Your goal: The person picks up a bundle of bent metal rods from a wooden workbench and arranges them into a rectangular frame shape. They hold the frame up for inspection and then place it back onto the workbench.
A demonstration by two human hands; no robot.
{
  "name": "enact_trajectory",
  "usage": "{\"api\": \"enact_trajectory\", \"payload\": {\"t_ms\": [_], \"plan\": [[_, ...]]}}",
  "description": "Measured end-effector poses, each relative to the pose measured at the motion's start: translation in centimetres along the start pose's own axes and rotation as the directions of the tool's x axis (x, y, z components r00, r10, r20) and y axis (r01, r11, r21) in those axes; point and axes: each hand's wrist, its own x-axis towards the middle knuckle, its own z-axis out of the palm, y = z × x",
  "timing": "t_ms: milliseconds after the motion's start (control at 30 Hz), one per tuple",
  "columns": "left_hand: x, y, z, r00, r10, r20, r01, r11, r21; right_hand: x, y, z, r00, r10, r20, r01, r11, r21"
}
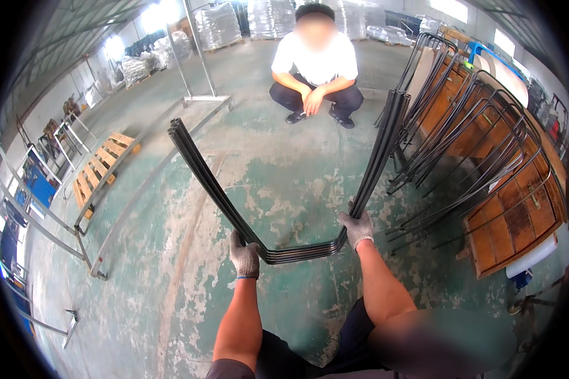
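Floor: one big green floor with worn pale patches. Everything stands on it.
Leaning frames: many bent black metal frames, too many to count, lean on brown wooden boards to the right of the held bundle.
Wooden boards: a stack of brown boards behind those frames. The number cannot be told.
Person: one person in a white shirt squats on the floor, beyond the held bundle, well apart from it.
Pallet: one wooden pallet lies flat, far to the left of the bundle.
Stand: one grey metal stand rises beyond the bundle's left end.
Held bundle: one bundle of thin black metal rods, each bent like a wide letter U. They are packed tight, about five or six, hard to count. The bottom bar sits just above the floor in front of the wearer, and the two sides go up and away.
Left hand: one grey glove, fingers wrapped tight around the bundle's left corner.
Right hand: one grey glove, fingers closed tight around the bundle's right corner.
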Motion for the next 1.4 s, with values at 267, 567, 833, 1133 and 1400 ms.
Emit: {"api": "enact_trajectory", "payload": {"t_ms": [267,567,833,1133,1400], "plan": [[0.2,0.1,0.0,1.000,0.025,0.019,-0.024,0.998,-0.053,0.4,0.8,0.4,1.000,0.019,-0.003,-0.020,0.998,-0.052],[-0.4,1.9,-0.3,0.997,0.071,0.022,-0.071,0.997,0.000,-0.2,-1.2,0.3,0.995,0.094,0.036,-0.088,0.984,-0.156],[0.1,1.0,-0.2,0.996,0.060,0.059,-0.064,0.996,0.065,0.7,0.3,-0.3,0.998,0.058,0.031,-0.054,0.991,-0.126],[-0.3,0.9,0.6,0.985,0.171,0.009,-0.171,0.979,0.112,-0.3,-1.4,-0.1,0.995,0.087,0.052,-0.087,0.996,0.001],[-1.3,3.1,1.5,0.969,0.239,-0.064,-0.228,0.963,0.146,0.1,-0.7,0.0,0.994,0.064,0.089,-0.079,0.982,0.169]]}}
